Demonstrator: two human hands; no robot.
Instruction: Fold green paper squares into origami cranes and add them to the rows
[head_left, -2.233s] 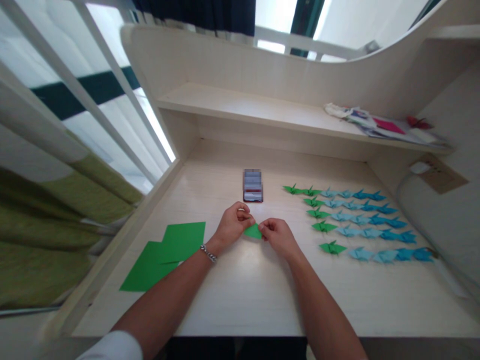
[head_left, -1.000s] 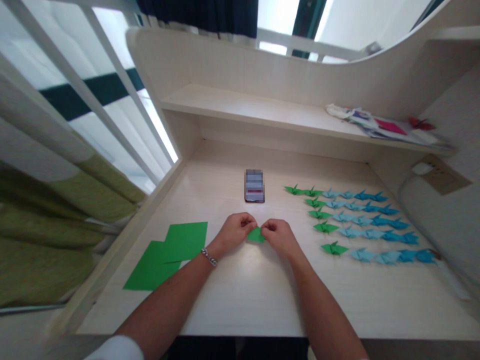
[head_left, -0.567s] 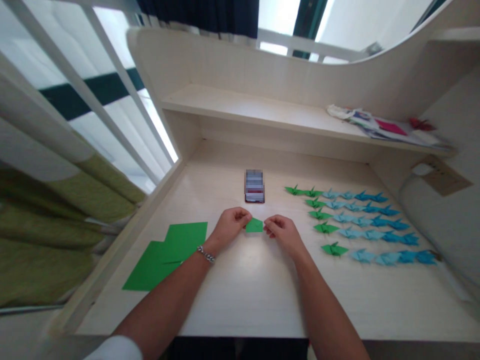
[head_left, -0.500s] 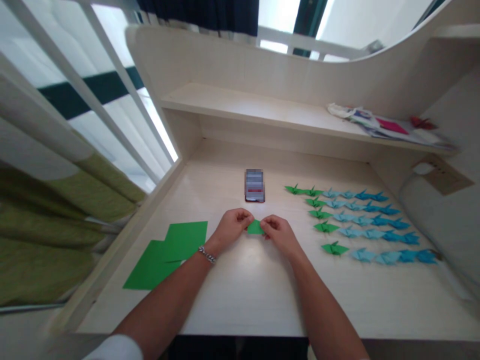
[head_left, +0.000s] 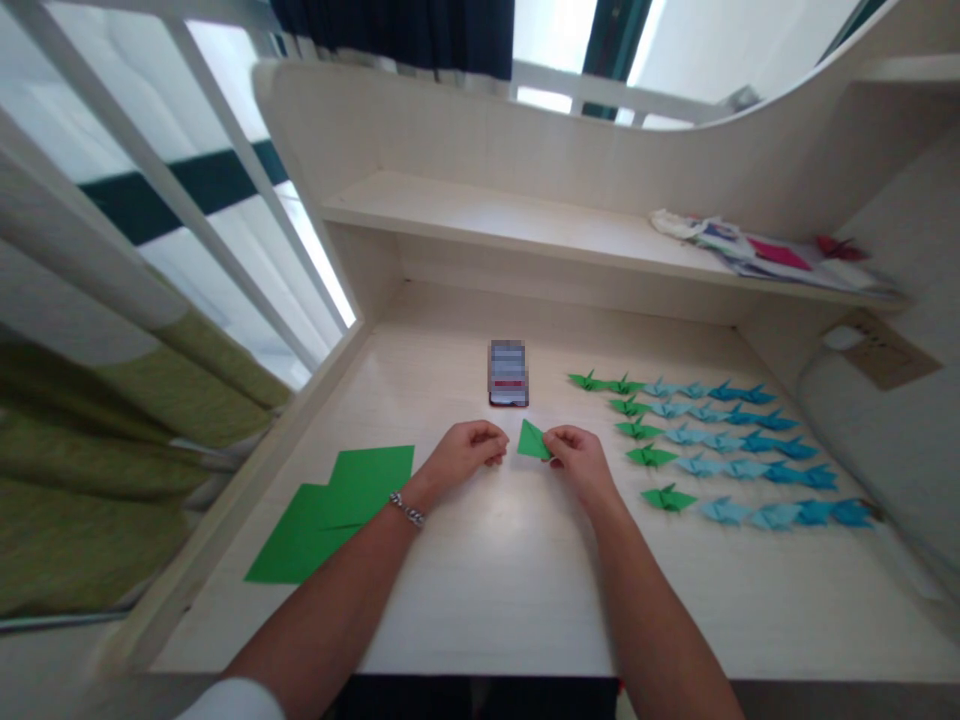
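A small folded piece of green paper [head_left: 532, 441] is pinched between the thumb and fingers of my right hand [head_left: 576, 455], just above the desk. One corner of it points up and to the left. My left hand [head_left: 474, 448] is a short way to the left of the paper, apart from it. Its thumb and fingertips are pressed together with nothing visible in them. Beside my left forearm lie green paper sheets [head_left: 371, 480], overlapping and partly covered by that arm.
Rows of folded paper cranes, green [head_left: 651, 456] and blue [head_left: 750, 468], stand on the right of the desk [head_left: 480, 600]. A phone [head_left: 508, 374] lies beyond my hands. Papers [head_left: 780, 255] rest on the shelf [head_left: 480, 215], near a wall socket [head_left: 881, 348].
My left hand has let go of the green paper. My right hand has moved slightly right with it, and the paper is turned so that a corner points up.
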